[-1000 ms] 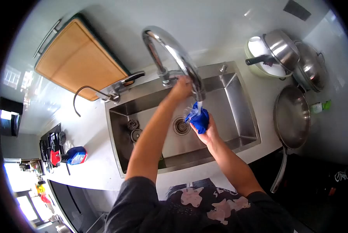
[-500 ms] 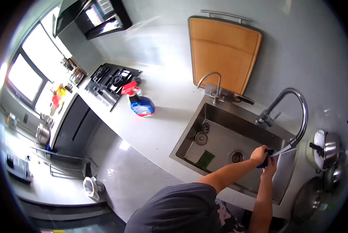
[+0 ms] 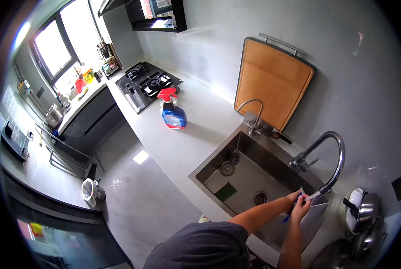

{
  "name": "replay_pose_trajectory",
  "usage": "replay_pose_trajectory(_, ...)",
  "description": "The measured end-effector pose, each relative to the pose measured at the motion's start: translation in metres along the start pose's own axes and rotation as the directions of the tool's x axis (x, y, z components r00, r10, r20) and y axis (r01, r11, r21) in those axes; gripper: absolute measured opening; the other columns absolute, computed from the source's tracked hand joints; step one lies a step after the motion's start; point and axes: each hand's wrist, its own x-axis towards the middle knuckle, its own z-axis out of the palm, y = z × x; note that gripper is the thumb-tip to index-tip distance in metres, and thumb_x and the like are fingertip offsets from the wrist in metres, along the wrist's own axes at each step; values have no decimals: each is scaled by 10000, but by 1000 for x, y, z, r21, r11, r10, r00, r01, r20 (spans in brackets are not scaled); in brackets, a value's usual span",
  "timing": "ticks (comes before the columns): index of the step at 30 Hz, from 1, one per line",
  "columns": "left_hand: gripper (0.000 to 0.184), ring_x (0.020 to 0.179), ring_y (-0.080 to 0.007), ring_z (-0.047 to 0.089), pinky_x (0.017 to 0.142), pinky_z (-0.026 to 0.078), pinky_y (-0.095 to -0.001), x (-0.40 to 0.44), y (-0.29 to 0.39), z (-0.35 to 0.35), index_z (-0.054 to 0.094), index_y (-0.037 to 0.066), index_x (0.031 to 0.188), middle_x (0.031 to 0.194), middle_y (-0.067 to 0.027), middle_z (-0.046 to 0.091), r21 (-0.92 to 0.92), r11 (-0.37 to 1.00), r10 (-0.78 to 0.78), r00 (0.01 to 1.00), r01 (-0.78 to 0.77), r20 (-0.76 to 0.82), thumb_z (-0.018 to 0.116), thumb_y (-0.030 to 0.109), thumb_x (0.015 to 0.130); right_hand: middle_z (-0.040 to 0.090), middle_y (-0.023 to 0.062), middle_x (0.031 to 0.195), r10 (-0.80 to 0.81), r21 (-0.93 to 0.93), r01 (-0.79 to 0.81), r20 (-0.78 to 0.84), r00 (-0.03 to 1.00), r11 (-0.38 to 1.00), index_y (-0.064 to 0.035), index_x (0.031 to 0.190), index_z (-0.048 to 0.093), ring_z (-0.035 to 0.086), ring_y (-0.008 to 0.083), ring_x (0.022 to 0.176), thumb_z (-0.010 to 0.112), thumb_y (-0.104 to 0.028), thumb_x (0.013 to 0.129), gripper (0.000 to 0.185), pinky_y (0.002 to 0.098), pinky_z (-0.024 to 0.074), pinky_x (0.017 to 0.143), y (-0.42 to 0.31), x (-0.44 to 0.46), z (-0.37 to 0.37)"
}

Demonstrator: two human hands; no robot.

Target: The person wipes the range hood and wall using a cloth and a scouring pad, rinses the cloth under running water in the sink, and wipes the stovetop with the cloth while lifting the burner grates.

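Note:
Both hands are together over the right part of the steel sink [image 3: 204,172], under the spout of the tall curved faucet [image 3: 339,154]. My left hand [image 3: 292,196] is closed on a small dark blue item that looks like a cloth [image 3: 286,219]. My right hand [image 3: 301,209] grips the same blue thing from the near side. Fingers cover most of it; a bit hangs below the hands. A whitish stream, apparently water, shows at the spout's end beside the fingers. On the sink floor lies a flat green pad [image 3: 226,192].
A spray bottle [image 3: 173,115] with a red trigger stands on the counter, near the gas stove [image 3: 149,85]. A cutting board [image 3: 274,83] leans on the wall behind a small faucet [image 3: 254,121] and a black-handled knife [image 3: 282,136]. Pots [image 3: 366,210] sit right of the sink.
The camera view has shifted and turned. My hands remain together at the faucet, now closer to each other, and a bit of the blue cloth hangs lower beneath them.

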Motion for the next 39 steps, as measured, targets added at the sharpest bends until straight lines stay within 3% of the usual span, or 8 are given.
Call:
replay_pose_trajectory(4,512,1038,-295,532,871,392,-401,21,-12,-2,541,130,1156,1094,-141,580,333,915,255,966,-227,-41,455,515,829,603,129,865,-103,-218,110,42,994,970,-18,914,561,575,266,810,558,-212,857,202,370,446,744,3,17,-1)
replay_pose_trajectory(6,482,1002,-294,557,852,405,-383,33,-14,-11,544,120,1147,1060,-142,598,798,409,530,827,-443,187,468,480,835,601,131,801,-93,-204,119,135,987,972,-4,883,558,579,261,734,568,-218,847,218,376,453,696,36,43,0)
replay_pose_trajectory(9,502,1008,-331,562,860,410,-386,34,-26,-11,516,48,1169,1033,-209,598,725,664,527,802,-181,-282,478,420,834,609,147,810,217,119,-245,206,954,962,12,889,559,579,284,724,583,-219,830,240,381,458,695,73,63,1)
replay_pose_trajectory(14,579,1017,-359,553,881,407,-392,40,-41,-24,522,-31,1112,1040,-241,583,969,241,728,671,-59,-141,501,471,825,619,129,878,-23,-295,91,227,974,951,1,989,553,593,223,826,568,-158,841,218,344,456,744,85,66,-18)
replay_pose_trajectory(21,442,904,-386,569,770,437,-434,-43,2,18,530,-24,988,910,-234,597,938,337,764,606,-84,-220,534,391,838,532,111,1104,90,251,-187,355,931,950,-33,1175,440,517,167,995,486,31,823,361,278,411,843,38,42,-29)
replay_pose_trajectory(33,442,1054,-350,520,846,448,-407,-26,25,-1,501,118,1180,1130,-188,542,936,320,875,424,-143,-235,566,343,805,574,53,938,170,153,-308,572,803,939,21,1074,527,531,143,856,649,-175,778,375,279,417,771,66,27,-64)
replay_pose_trajectory(36,739,1206,-369,382,962,346,-496,-29,3,-2,365,182,1330,1298,-154,421,661,748,551,503,56,-666,546,594,744,565,86,1033,181,375,-331,382,906,866,21,1117,508,521,166,898,595,-227,839,383,297,401,825,61,35,-46)
replay_pose_trajectory(39,757,1228,-390,352,978,324,-507,-37,-11,3,338,136,1341,1332,-212,370,131,991,73,892,-15,-446,531,588,766,562,113,1049,152,321,-266,338,929,909,9,1133,499,529,187,941,580,-238,850,385,300,403,847,16,25,-36)
